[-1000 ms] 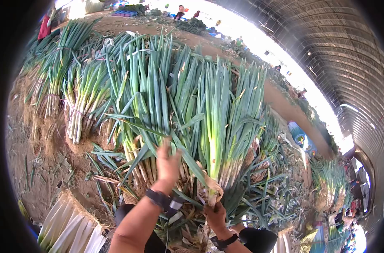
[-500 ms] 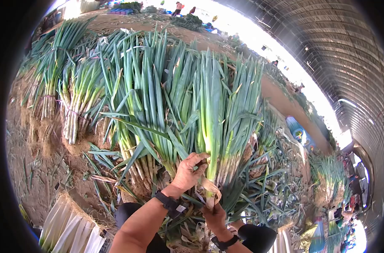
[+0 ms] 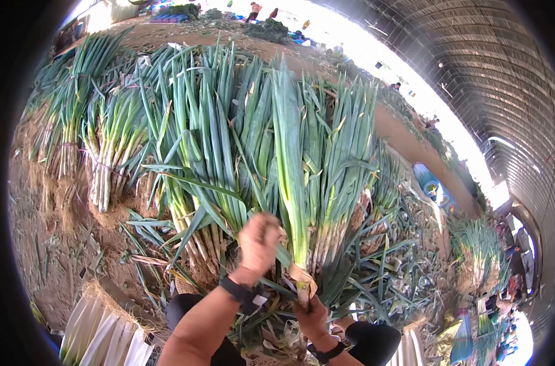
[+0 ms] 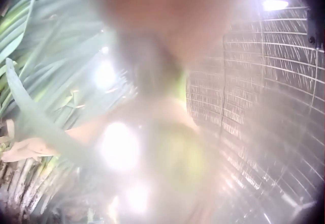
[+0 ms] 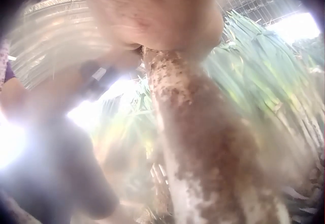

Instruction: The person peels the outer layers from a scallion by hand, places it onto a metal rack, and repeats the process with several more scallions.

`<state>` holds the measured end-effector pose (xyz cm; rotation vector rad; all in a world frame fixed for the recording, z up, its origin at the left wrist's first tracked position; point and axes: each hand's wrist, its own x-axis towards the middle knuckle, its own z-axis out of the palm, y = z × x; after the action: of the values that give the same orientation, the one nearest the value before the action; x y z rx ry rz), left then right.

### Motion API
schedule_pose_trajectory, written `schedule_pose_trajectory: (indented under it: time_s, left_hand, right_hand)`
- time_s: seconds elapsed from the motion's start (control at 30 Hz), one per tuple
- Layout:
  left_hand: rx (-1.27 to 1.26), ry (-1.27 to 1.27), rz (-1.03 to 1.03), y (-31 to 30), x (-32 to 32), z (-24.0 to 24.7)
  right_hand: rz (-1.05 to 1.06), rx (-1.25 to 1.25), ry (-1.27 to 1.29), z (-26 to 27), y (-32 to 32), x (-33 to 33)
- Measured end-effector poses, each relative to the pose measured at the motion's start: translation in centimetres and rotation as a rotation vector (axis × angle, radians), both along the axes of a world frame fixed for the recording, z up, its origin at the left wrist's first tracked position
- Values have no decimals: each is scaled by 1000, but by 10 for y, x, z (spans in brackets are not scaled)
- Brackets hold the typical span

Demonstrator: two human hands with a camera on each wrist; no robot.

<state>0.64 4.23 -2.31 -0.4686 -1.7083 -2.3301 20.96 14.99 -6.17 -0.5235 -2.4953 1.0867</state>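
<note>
As your left hand (image 3: 259,243) hangs beside the long green-and-white leek (image 3: 292,201), its blurred fingers are curled round a flat blue-green leaf strip (image 3: 283,255) near the lower stalk. Your right hand (image 3: 313,317) is closed round the leek's pale, soil-speckled base, just below a loose, papery tan husk (image 3: 303,279). And there's the leek, upright in front of you, its leaves reaching over the tied and loose heaps of green leeks (image 3: 219,140). Dark bands circle both your wrists. Down at lower left lies a stack of thick white stalks (image 3: 100,326), roots uppermost, on the brown, leaf-strewn ground (image 3: 36,213); cut green leaves (image 3: 384,262) lie scattered to the right of your hands.
</note>
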Motion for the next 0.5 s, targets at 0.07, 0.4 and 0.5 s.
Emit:
schedule_pose_trajectory:
  time_s: [0.07,0.4,0.5]
  left_hand:
    - [492,-491,77,-24,-25,19]
    - [266,-447,-437,-8,1,6]
    - [259,-581,-530,-6,-1,-6]
  right_hand:
    - [-41,7,-66,13,-3,-1]
    - [114,357,33,-1,-19,-30]
    - [193,341,36,-4,-22,-30]
